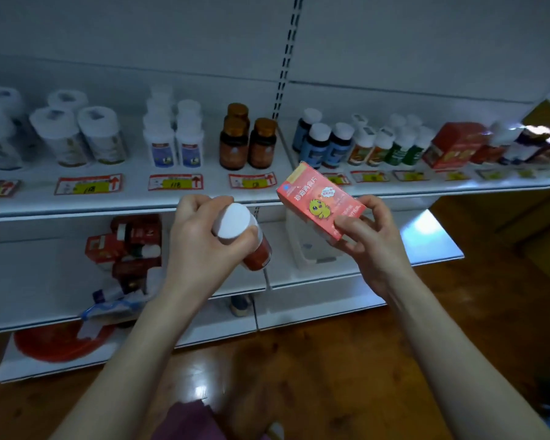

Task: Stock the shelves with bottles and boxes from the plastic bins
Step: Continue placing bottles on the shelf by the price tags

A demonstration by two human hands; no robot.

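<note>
Both bare forearms reach forward. The left hand curls round a white-capped red-labelled plastic bottle; the right hand pinches a pink cardboard box, thumb on its face, fingers seemingly beneath.

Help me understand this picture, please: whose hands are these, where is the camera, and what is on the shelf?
There is no machine here: a person wears one wide-angle camera on the head, looking forward and down at their own bare hands. The left hand grips a white-capped bottle with a red label; the right hand holds a pink box printed with a cartoon chick. Behind them, the white shelf carries rows of white bottles, amber bottles, blue-labelled bottles and a red box, with price tags along its front edge. Lower down, more red boxes lie jumbled.
</note>
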